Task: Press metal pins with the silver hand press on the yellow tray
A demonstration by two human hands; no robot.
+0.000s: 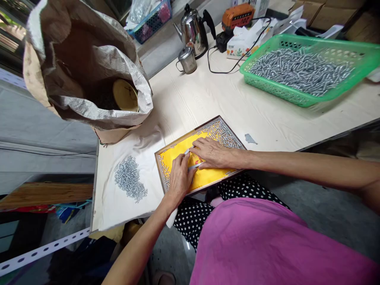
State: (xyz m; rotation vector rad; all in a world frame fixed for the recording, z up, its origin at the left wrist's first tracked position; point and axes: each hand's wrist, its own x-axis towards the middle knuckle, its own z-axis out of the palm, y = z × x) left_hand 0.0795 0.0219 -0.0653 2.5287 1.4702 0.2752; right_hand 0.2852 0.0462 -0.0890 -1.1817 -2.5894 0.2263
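Note:
A shallow wood-framed tray [204, 184] with a yellow bottom lies slanted at the table's front edge. Small silvery metal pins, possibly screws, [221, 132] gather at its far right and along its left side. Over the tray's middle, my left hand [179, 172] is closed with fingers bent around pale grey strips [194, 166]. My right hand [210, 152] reaches in from the right, fingers curled over the same strips and almost touching my left hand. My fingers hide most of the strips. Red marks show on the yellow between my hands.
A loose heap of pins [129, 178] lies on white cloth at left. Behind it stands a big open sack [118, 122] with a yellowish bowl inside. A green basket [299, 101] of pins is at right. A kettle [194, 31], metal cup [187, 61] and corded battery [237, 16] stand behind.

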